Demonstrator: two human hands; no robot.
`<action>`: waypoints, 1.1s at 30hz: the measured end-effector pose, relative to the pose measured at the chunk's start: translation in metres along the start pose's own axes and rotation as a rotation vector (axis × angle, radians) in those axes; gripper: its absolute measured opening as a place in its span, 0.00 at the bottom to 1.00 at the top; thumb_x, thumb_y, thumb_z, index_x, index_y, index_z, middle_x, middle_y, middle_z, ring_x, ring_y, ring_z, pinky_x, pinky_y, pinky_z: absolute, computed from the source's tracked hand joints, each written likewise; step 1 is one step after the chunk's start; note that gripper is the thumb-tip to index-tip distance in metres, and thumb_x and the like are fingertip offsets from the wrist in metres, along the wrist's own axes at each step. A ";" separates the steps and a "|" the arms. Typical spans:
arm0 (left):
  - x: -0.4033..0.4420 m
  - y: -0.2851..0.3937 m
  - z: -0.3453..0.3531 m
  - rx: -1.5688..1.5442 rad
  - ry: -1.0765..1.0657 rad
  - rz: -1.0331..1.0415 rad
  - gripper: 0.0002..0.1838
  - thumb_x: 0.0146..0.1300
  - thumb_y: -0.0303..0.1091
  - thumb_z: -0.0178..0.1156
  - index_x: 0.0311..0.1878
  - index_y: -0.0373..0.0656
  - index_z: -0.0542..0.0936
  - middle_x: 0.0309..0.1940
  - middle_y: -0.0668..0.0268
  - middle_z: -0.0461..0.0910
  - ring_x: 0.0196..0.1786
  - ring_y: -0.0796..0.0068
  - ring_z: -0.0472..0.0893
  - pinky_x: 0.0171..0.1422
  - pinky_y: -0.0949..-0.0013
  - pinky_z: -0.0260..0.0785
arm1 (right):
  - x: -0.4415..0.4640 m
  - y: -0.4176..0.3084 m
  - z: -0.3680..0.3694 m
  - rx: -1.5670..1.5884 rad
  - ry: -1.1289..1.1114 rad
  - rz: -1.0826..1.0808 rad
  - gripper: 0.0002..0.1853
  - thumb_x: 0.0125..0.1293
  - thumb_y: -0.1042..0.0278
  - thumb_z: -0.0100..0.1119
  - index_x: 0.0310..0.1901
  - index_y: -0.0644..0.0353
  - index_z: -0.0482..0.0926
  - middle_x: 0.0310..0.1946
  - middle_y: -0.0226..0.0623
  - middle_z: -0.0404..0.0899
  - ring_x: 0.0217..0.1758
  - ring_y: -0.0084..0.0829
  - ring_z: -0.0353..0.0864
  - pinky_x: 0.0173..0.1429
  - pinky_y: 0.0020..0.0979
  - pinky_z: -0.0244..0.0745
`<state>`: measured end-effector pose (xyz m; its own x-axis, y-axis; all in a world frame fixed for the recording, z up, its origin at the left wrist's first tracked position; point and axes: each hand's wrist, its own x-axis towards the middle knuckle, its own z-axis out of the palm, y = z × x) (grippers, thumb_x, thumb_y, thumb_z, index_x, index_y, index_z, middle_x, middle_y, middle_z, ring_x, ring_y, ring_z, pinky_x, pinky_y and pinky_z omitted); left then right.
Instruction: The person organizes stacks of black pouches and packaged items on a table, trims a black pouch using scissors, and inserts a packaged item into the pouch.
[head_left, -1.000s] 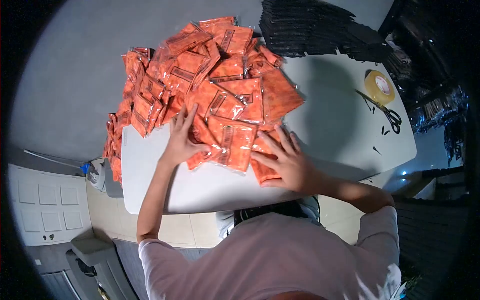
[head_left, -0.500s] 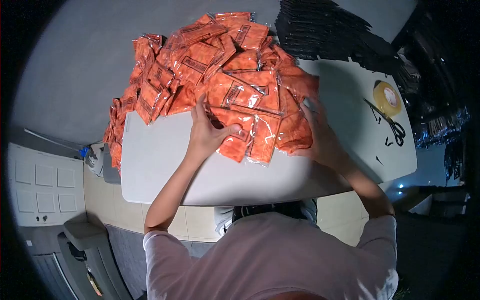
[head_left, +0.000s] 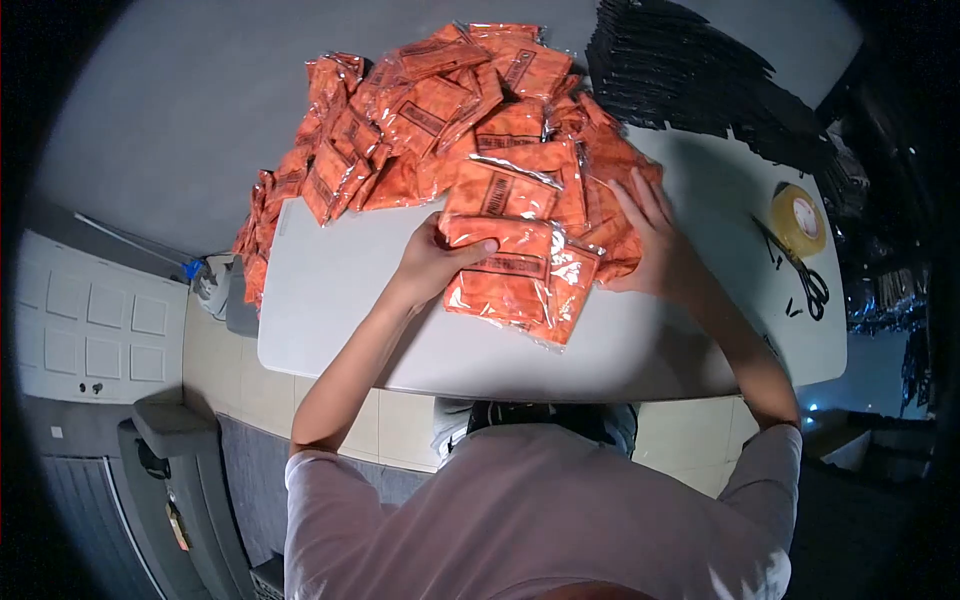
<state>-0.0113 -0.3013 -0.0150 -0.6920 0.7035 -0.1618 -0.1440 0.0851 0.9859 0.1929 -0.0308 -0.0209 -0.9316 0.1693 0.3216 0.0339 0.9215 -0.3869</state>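
Observation:
My left hand (head_left: pixel 432 262) grips the left side of an orange packet (head_left: pixel 498 270) in a clear plastic sleeve with dark printing, thumb on top and fingers beneath. A second orange packet (head_left: pixel 572 295) lies partly under it, its right part showing. My right hand (head_left: pixel 650 240) has its fingers spread against the right side of the pile, beside loose-looking orange material (head_left: pixel 610 160). Behind both hands a heap of orange packets (head_left: pixel 430 110) covers the back of the white table (head_left: pixel 330 320).
A stack of black flat pieces (head_left: pixel 690 80) stands at the back right. On the table's right side lie a roll of clear yellowish tape (head_left: pixel 798 220), black-handled scissors (head_left: pixel 812 285) and small dark scraps (head_left: pixel 793 308). Packets spill over the table's left edge.
The packet in my left hand now lies flatter, with its printing facing up. My right hand's fingers have spread upward along the pile's edge. The whole view has shifted slightly.

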 end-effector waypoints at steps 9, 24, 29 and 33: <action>0.020 -0.018 0.009 -0.069 0.083 0.181 0.39 0.59 0.21 0.77 0.71 0.34 0.68 0.51 0.59 0.84 0.45 0.76 0.85 0.50 0.72 0.83 | 0.020 -0.009 0.024 -0.086 0.076 -0.183 0.38 0.54 0.64 0.78 0.69 0.56 0.76 0.73 0.50 0.62 0.75 0.55 0.66 0.74 0.52 0.71; 0.027 -0.027 -0.013 -0.472 0.157 0.040 0.36 0.62 0.21 0.74 0.67 0.39 0.62 0.52 0.52 0.82 0.50 0.61 0.88 0.54 0.57 0.88 | 0.219 -0.030 -0.070 -0.431 0.414 -0.515 0.27 0.62 0.64 0.70 0.65 0.42 0.80 0.69 0.36 0.76 0.66 0.43 0.80 0.62 0.44 0.83; 0.032 -0.028 -0.025 -0.226 0.072 0.068 0.44 0.60 0.26 0.78 0.74 0.36 0.59 0.59 0.51 0.79 0.54 0.65 0.85 0.56 0.66 0.82 | 0.320 0.020 -0.003 -0.624 0.409 -0.294 0.32 0.62 0.64 0.68 0.70 0.42 0.75 0.70 0.41 0.75 0.71 0.48 0.76 0.69 0.46 0.77; 0.043 -0.039 -0.038 0.095 0.020 0.276 0.41 0.61 0.32 0.78 0.71 0.36 0.65 0.63 0.56 0.77 0.66 0.67 0.76 0.67 0.68 0.72 | 0.333 0.046 0.046 -0.218 0.012 -0.099 0.42 0.62 0.60 0.62 0.80 0.41 0.63 0.77 0.54 0.65 0.80 0.55 0.62 0.84 0.47 0.56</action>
<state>-0.0625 -0.3014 -0.0621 -0.7097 0.6954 0.1128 0.1175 -0.0411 0.9922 -0.1324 0.0516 0.0290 -0.9301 0.0771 0.3591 0.0210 0.9873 -0.1575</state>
